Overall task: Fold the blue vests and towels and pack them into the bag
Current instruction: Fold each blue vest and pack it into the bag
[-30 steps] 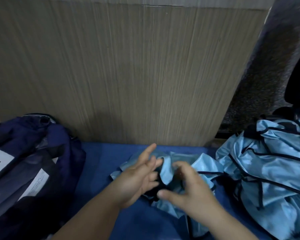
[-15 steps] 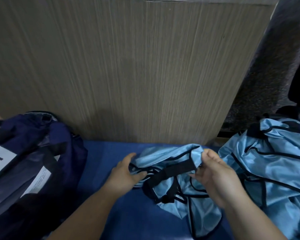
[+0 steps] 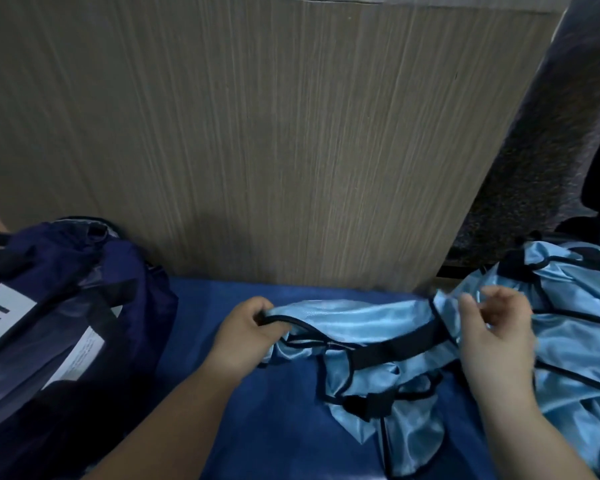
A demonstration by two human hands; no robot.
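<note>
At the left edge of the blue surface, a dark navy bag slumps with its mouth toward the wooden panel behind it, and white labels show on its near side.

Just right of the bag, the left hand lies knuckles up. Its fingers are curled tight round the black-piped edge of a vest, clamping that corner.

The vest is shiny pale blue cloth with thin black binding along every edge. A broad black strap crosses it on a slant, rising toward the right. It lies on the surface in the middle of the view, drawn out between the two hands, so its long axis runs left to right, roughly parallel to the panel. Its upper edge faces the panel. The rest bunches and trails toward the person, with a small black tab low in the folds.

The right hand is at the vest's right end, thumb raised and fingers half curled. It is blurred, and I cannot tell whether it pinches the cloth or only touches it.

Right of that hand, touching the vest, lies a crumpled pile of vests in the same cloth.
</note>
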